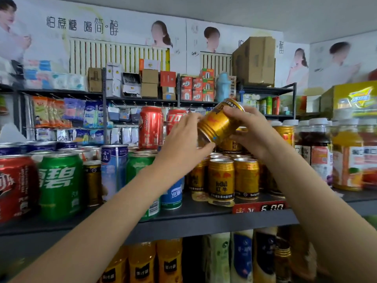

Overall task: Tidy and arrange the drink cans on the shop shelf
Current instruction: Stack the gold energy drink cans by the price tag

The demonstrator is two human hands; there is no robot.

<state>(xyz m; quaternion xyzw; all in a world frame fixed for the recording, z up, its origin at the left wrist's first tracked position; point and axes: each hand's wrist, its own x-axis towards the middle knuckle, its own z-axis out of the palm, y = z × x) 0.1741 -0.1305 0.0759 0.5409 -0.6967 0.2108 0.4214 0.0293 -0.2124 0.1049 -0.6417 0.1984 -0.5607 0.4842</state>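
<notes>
I hold one gold can (219, 121) up in the air, above the group of gold cans (221, 178) that stand on the dark shelf (204, 221). It is tilted, its bottom end towards me and to the left, its top end up and to the right. My left hand (181, 139) takes it at the bottom end — the thumb goes under the rim, the fingers lie along the far side. My right hand (247, 129) wraps the top part, fingers curled over the upper edge and thumb below. So both hands are closed around this same can, none of them is free.

I judge the can is rigid metal and, if it is full, rather heavy for such a small thing. The wall is smooth and glossy, so it can slip when I turn it; the ribbed rings near the ends should give a better hold than the middle. A thin wall can also dent if I squeeze hard. For putting it down upright I would keep one hand around the middle of the body and let the other only guide — the standing cans are touching each other, and a knock could tip them.
</notes>
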